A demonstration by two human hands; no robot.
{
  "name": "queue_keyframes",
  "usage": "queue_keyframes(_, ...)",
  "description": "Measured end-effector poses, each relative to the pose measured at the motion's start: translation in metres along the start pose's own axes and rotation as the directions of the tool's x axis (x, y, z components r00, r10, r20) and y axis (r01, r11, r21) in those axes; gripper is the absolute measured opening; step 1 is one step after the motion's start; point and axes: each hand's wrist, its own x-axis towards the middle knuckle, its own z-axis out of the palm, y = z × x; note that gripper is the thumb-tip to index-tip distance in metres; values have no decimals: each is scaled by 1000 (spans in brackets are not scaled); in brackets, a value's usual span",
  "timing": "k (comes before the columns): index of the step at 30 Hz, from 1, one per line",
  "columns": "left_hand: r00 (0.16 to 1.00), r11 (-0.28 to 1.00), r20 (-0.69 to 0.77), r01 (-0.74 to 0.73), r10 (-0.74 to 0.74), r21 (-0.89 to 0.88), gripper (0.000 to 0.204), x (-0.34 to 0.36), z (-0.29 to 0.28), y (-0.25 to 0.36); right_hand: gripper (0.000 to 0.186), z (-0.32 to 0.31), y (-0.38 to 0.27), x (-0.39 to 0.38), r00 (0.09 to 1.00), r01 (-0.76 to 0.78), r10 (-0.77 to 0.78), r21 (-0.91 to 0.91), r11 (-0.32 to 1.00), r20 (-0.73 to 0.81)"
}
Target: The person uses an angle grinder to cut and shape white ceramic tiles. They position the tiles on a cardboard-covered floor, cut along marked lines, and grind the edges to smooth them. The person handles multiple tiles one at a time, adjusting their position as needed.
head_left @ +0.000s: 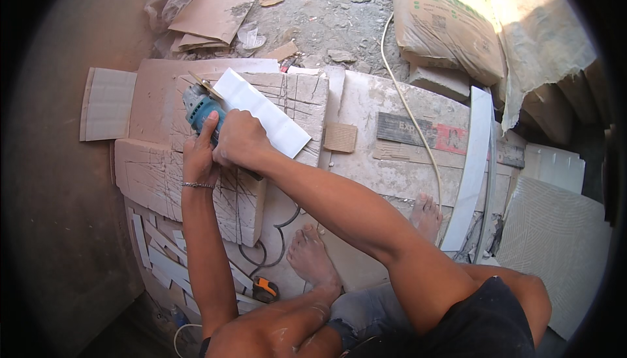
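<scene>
My left hand (200,154) wraps round a teal and grey angle grinder (202,108), its thumb raised along the body. My right hand (241,137) grips the same tool just to the right, hiding part of it. The grinder's disc (205,82) sits at the left edge of a white rectangular tile (264,116); whether it touches the tile I cannot tell. The tile lies angled on pale slabs (144,161) scored with many cut lines. A small cardboard square (339,137) lies right of the tile.
Tile offcuts (157,253), a black cord (281,240) and a tape measure (264,289) surround my bare feet (307,253). A long pale strip (467,169) and white cable (411,110) lie right. Bags (444,25), rubble (333,18) and board scraps (209,15) are at the back.
</scene>
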Motion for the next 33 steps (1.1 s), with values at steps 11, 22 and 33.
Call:
queue_keyframes(11, 1000, 1000, -18, -2, 2, 0, 55, -4, 4, -1, 43, 1, 5, -1, 1000, 11, -11, -3, 1000, -9)
queue_keyframes(22, 1000, 1000, -1, -9, 9, -8, 49, -6, 5, -1, 41, -1, 4, -2, 1000, -7, 7, -4, 1000, 10)
queue_keyframes(33, 1000, 1000, 4, -17, 17, -16, 46, -9, 7, -1, 40, 0, 5, -3, 1000, -8, 8, -6, 1000, 6)
